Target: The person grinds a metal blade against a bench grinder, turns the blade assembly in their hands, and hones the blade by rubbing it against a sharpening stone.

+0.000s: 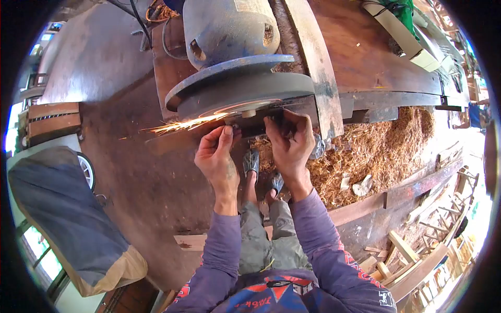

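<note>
A bench grinder (229, 31) with a blue guard stands ahead of me, and sparks (193, 123) fly leftward from the front of its grey grinding wheel (245, 96). Just below the wheel, a dark flat metal piece (253, 124) spans the gap between my hands. My left hand (218, 156) pinches its left end between thumb and fingers. At the right end, my right hand (290, 143) is closed on the same piece, with thumb and fingers bent around it. The exact contact with the wheel is partly hidden, and the piece's precise kind does not show.
Wood shavings (370, 161) are heaped to the right behind a low wooden board (360, 208). A wooden bench (376, 57) carries a long pale box (402, 34). Scrap wood (404, 248) lies lower right. A dark cover (68, 208) drapes something at left.
</note>
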### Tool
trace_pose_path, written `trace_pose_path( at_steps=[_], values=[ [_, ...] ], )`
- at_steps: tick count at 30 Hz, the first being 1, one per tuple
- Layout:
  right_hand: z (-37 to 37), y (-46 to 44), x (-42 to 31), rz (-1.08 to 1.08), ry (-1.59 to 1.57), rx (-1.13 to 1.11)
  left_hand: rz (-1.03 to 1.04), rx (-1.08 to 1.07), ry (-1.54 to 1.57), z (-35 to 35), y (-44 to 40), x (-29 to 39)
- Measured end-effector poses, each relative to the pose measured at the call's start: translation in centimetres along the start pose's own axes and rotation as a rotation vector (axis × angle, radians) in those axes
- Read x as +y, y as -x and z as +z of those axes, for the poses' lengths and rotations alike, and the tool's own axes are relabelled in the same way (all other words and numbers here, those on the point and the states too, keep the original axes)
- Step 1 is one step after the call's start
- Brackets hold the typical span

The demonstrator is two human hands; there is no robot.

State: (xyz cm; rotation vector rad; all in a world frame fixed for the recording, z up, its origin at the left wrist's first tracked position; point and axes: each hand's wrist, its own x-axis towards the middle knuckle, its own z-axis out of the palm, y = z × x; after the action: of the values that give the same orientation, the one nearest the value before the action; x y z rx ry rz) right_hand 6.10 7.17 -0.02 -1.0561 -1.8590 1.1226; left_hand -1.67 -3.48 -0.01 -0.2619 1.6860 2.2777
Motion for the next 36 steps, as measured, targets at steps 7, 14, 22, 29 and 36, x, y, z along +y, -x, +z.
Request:
trace_pose_path(
  at_steps=[7,14,22,29,36],
  values=[
    [-0.4,-0.3,0.5,-0.054,0.018,0.001,0.007,-0.007,-0.010,0.3,0.2,-0.3],
    [-0.8,-0.6,-0.5,-0.009,-0.108,0.016,0.011,-0.033,-0.022,0.9,0.5,-0.2],
    [-1.3,-1.0,0.4,-0.046,-0.079,-0.002,-0.004,-0.027,0.016,1.6,0.9,-0.4],
    [-1.7,-1.4,1.8,-0.043,-0.072,0.020,-0.011,-0.043,0.016,2.4,1.3,-0.9],
    [-3.2,-2.2,2.3,-0.165,0.079,0.008,-0.020,-0.067,0.024,3.3,1.7,-1.2]
  ],
)
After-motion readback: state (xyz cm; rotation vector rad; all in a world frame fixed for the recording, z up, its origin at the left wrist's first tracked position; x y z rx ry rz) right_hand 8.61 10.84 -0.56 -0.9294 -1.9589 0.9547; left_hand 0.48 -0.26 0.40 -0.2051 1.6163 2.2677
